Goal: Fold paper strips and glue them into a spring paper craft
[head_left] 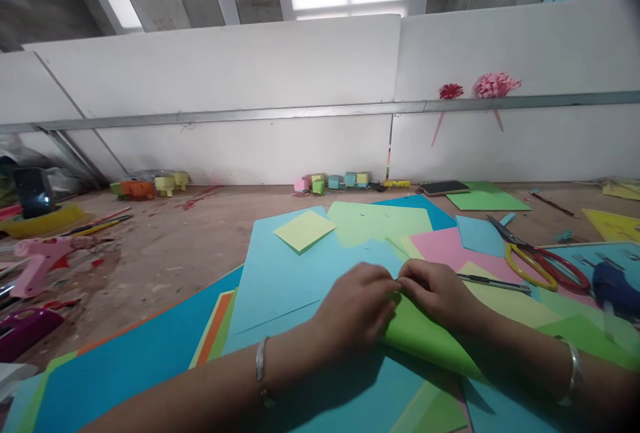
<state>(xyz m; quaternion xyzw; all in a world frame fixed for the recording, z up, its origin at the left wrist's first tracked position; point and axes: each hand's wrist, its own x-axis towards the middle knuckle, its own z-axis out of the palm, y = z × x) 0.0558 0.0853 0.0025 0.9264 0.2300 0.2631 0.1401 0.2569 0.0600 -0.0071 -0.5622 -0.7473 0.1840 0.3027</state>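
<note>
A bright green sheet of paper [427,340] is bent into a curve under my hands. My left hand [357,303] is closed, its thumb and fingers pinching at the sheet's far corner. Close beside it, my right hand [440,293] pinches the same edge, fingertips almost touching the left ones. The fingers cover the exact spot being held. Beneath lie light blue sheets [290,273], and a small pale yellow-green square [305,230] rests on them beyond my left hand. A utility knife [493,282] lies just past my right wrist.
Scissors [543,260] with yellow and red handles lie on paper at the right. On the left are a pink glue gun [43,263] and a phone [33,192]. Small paper blocks [333,182] line the white wall [225,73]. Paper flowers [497,84] hang from its rail.
</note>
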